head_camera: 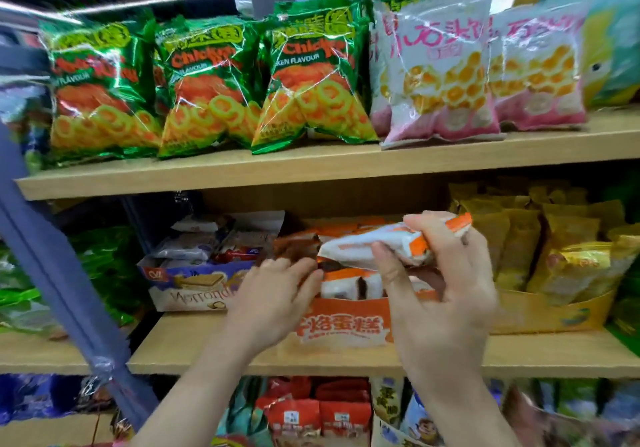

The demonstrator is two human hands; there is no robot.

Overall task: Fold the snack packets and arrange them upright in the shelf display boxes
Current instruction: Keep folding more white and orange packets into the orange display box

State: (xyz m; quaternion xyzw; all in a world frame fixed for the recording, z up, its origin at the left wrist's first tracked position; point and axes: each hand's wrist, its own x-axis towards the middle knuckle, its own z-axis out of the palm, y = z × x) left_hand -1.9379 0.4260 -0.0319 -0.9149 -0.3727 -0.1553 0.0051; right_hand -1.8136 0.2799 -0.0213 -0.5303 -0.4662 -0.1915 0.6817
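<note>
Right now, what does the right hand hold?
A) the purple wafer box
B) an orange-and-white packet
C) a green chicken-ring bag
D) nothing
B: the right hand grips the orange-and-white packet, fingers curled round it, above the orange display box.

Left hand [275,296] flat; right hand [445,303] fingers [434,235] curled.

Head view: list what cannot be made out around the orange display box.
All head view.
Packets inside the orange display box: count hidden behind the left hand and the held packet.
Held packet's print: blurred, wrapped by the right hand.
Left hand's grip: fingertips blurred against packets.
</note>
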